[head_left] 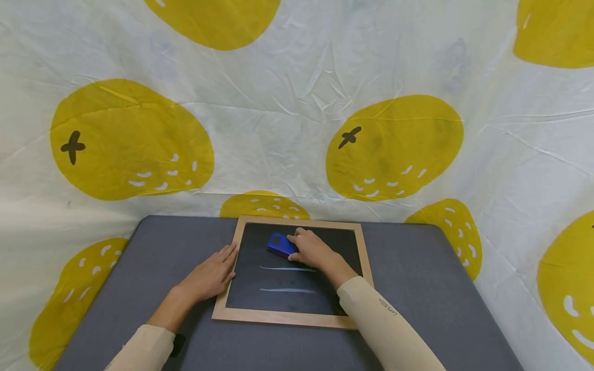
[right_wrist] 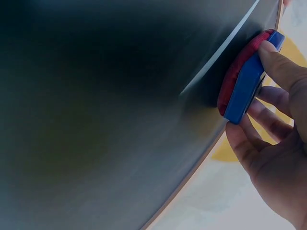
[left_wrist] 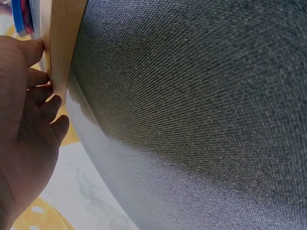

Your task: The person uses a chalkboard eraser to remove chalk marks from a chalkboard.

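Observation:
A blackboard (head_left: 260,281) in a light wooden frame lies on the grey table. Two pale chalk lines, an upper line (head_left: 287,268) and a lower line (head_left: 287,290), run across its dark surface. My right hand (head_left: 313,250) pinches a blue eraser (head_left: 278,243) by its edges, above the upper line. The red pad (right_wrist: 240,72) of the eraser faces the board in the right wrist view. At the board's left side my left hand (head_left: 211,273) rests on the wooden frame (left_wrist: 67,36), fingers extended along it and thumb touching it lower down.
The grey table (head_left: 413,288) extends to both sides of the board and in front of it. Behind the table hangs a white cloth (head_left: 274,144) printed with large yellow fruit shapes. The board's far edge lies close to this cloth.

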Action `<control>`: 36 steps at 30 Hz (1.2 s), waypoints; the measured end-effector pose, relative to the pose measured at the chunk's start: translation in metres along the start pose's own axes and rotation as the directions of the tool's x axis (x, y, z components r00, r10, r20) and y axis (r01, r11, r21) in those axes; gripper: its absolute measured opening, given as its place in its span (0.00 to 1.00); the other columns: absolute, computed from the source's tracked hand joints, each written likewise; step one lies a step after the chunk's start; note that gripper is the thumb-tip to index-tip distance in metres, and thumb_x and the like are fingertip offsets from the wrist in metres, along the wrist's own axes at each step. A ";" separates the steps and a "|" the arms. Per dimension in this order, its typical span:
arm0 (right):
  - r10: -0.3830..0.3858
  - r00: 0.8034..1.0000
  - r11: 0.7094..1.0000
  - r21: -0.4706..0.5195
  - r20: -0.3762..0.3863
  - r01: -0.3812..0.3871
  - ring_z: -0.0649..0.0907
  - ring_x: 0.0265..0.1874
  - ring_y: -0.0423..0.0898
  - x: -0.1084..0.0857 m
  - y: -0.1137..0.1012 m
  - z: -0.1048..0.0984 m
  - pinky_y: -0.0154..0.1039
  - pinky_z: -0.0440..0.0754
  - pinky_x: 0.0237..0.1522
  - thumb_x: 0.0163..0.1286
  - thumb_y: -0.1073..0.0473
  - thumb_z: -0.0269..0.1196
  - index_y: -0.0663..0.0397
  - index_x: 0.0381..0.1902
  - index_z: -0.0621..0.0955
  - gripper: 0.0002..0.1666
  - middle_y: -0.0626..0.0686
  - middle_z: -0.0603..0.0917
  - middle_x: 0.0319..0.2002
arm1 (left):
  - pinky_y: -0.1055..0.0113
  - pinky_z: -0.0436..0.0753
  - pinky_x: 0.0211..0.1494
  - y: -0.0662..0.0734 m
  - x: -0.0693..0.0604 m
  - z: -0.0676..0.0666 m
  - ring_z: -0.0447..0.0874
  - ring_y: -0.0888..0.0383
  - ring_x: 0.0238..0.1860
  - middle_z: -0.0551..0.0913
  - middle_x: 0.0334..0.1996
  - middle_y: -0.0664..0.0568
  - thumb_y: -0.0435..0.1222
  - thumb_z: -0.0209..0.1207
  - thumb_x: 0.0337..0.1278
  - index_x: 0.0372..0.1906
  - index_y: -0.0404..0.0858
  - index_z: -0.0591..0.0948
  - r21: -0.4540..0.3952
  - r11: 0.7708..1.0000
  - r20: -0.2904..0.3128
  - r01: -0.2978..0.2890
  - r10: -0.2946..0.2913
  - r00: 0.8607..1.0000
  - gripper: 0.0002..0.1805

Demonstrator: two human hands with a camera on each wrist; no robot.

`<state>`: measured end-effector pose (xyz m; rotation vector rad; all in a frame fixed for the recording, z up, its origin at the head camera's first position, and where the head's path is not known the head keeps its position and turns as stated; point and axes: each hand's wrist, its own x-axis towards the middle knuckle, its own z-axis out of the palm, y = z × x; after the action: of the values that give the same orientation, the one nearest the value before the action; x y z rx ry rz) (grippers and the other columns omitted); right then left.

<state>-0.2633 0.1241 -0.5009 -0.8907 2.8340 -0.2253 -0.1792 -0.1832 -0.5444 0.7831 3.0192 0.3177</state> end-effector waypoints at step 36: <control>-0.094 0.990 0.984 -0.144 0.105 0.109 0.79 0.54 0.47 0.036 -0.052 0.001 0.40 0.80 0.63 0.72 0.44 0.67 0.43 0.77 0.71 0.39 0.51 0.78 0.62 | 0.38 0.65 0.77 -0.002 0.004 0.001 0.61 0.36 0.78 0.58 0.80 0.34 0.40 0.57 0.74 0.78 0.25 0.61 -0.010 0.999 0.027 0.041 -0.041 0.999 0.37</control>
<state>-0.2630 0.0608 -0.4962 -1.0472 2.7464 0.0186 -0.1831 -0.1828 -0.5450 0.7180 3.0013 0.3195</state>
